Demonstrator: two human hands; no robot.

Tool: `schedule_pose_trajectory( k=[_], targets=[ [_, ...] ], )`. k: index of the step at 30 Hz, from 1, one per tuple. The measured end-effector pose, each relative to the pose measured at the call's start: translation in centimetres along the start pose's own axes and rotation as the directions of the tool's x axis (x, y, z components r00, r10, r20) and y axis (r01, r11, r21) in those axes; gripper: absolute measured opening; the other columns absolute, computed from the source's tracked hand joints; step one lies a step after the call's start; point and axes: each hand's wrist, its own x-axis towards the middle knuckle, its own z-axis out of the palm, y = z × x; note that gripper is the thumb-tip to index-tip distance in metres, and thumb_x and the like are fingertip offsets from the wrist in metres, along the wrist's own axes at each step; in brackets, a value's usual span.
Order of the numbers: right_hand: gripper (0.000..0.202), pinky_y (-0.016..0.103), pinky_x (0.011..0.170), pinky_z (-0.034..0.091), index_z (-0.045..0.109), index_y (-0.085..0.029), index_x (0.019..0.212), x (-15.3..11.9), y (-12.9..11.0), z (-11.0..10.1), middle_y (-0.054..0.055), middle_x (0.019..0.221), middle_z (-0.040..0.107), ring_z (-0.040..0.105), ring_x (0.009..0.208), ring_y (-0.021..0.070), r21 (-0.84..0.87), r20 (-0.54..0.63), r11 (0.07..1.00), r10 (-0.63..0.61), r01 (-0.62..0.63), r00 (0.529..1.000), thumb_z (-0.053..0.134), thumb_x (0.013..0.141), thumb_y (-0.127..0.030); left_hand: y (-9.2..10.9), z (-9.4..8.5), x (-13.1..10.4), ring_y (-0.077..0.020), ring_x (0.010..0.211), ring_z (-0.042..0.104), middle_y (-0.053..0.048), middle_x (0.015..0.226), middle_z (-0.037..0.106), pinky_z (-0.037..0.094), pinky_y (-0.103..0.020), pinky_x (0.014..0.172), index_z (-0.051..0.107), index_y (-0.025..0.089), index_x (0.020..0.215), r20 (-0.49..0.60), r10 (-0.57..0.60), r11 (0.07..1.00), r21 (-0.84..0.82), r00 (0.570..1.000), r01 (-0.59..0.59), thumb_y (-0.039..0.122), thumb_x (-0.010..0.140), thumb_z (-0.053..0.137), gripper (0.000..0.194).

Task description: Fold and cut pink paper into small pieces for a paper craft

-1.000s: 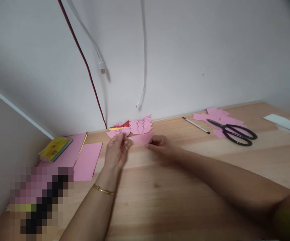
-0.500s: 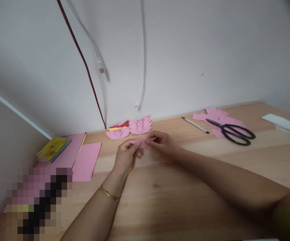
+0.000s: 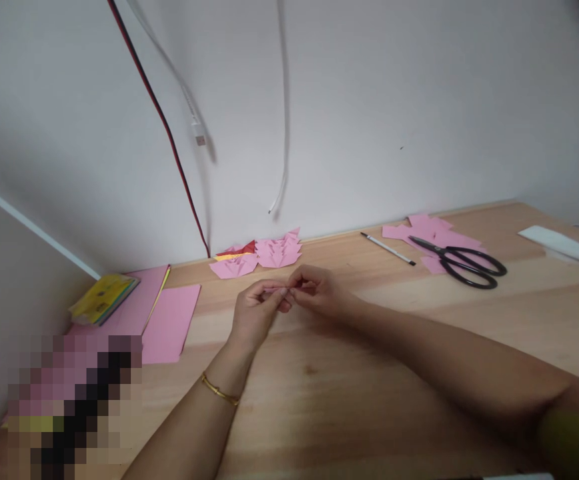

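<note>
the left hand [image 3: 255,313] and the right hand [image 3: 319,293] met above the bench [image 3: 309,413], thumbs and forefingers almost touching. each grip was pinched closed on the small pink paper [image 3: 273,289], of which only a thin edge showed between the fingers. a gold bracelet [image 3: 219,390] circled the left wrist.

just beyond the hands, near the wall [image 3: 349,113], lay two pleated pink pieces [image 3: 278,252] side by side, the left one with a red and yellow part along its top. to the right were a white pen [image 3: 387,249] with dark ends and black-handled scissors [image 3: 443,253], their blades over pink scraps [image 3: 422,230]. a white strip [image 3: 559,243] lay farther right.

on the left, a yellow packet [image 3: 104,298] rested on pink sheets [image 3: 154,283]; its dark printing was too small to read. a white cable [image 3: 189,100] with a usb plug hung against the wall, beside a red-and-black cord [image 3: 169,137]. the lower left corner was pixelated.
</note>
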Motion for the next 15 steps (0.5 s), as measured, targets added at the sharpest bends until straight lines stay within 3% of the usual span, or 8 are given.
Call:
schedule_pose_trajectory(
  k=[7,15],
  targets=[
    [0.003,0.023,0.055,0.038,0.057,-0.017,0.067,0.5,-1.0,-1.2,-0.001,0.064,0.057,0.051,0.061,0.0114,-0.242,-0.078,0.967,0.060,-0.078,0.995,0.056,0.065,-0.015,1.1,-0.6,0.1,-0.0109,0.052,0.059,-0.002,0.056,0.066,0.047,-0.023,0.057,0.068,0.013,0.074,-0.079,0.021,1.000,0.003,0.997,-0.021,0.023,0.068,0.073,0.013],
    [0.002,0.024,0.060,0.040,0.056,-0.017,0.069,1.3,-0.7,-2.7,-0.001,0.066,0.057,0.051,0.062,0.0114,-0.210,-0.154,0.971,0.083,-0.115,0.985,0.054,0.069,-0.017,0.5,-1.2,0.9,-0.0092,0.049,0.056,0.000,0.052,0.062,0.044,-0.021,0.053,0.064,0.013,0.070,-0.172,-0.055,0.985,-0.168,0.984,0.026,0.022,0.065,0.074,0.014]
  ],
)
